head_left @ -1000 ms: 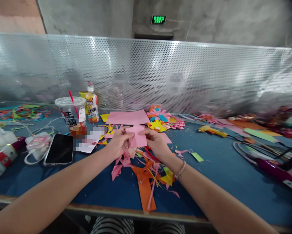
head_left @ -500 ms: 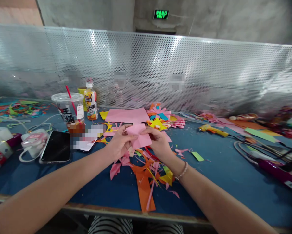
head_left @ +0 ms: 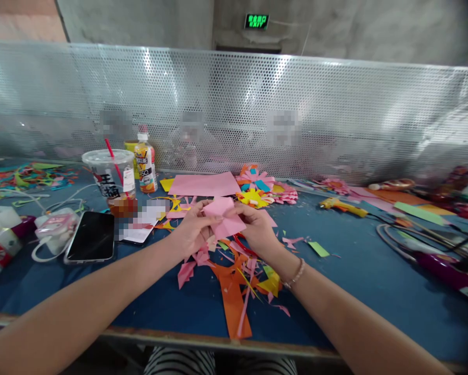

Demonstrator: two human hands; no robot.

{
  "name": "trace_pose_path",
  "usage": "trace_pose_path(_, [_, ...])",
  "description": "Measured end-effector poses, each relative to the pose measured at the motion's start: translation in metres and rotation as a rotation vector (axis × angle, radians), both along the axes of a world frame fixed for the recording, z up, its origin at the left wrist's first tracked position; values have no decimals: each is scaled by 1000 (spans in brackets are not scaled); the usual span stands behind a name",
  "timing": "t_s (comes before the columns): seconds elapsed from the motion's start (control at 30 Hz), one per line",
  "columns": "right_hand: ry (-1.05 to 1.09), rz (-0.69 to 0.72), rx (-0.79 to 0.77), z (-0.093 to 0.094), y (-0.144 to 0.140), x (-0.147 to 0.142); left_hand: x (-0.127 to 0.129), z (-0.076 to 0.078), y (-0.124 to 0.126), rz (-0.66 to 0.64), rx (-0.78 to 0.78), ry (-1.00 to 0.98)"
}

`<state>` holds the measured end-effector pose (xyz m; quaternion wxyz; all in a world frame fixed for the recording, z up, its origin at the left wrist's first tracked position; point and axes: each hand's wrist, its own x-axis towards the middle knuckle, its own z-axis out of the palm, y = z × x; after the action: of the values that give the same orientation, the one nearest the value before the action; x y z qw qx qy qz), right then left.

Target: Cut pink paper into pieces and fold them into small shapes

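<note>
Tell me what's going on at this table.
A person is holding a small piece of pink paper between both hands, the left hand on one side, the right hand on the other. Paper scraps, including an orange strip, lie below it. Beyond are a larger pink sheet and paper flowers; a yellow glue gun lies off to the right.

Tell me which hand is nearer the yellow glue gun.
Right. The right hand is left of the yellow glue gun; the left hand is farther left, across the pink paper.
</note>
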<state>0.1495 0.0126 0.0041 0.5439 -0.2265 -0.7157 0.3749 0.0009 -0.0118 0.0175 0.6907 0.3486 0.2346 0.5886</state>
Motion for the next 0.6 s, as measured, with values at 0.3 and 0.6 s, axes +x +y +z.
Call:
trace_pose_path(0.3, [58, 47, -177, -4, 2, 1, -2, -1, 1, -138, 45, 5])
trace_pose_path(0.6, [126, 133, -216, 4, -9, -3, -6, -4, 0, -230, 63, 68])
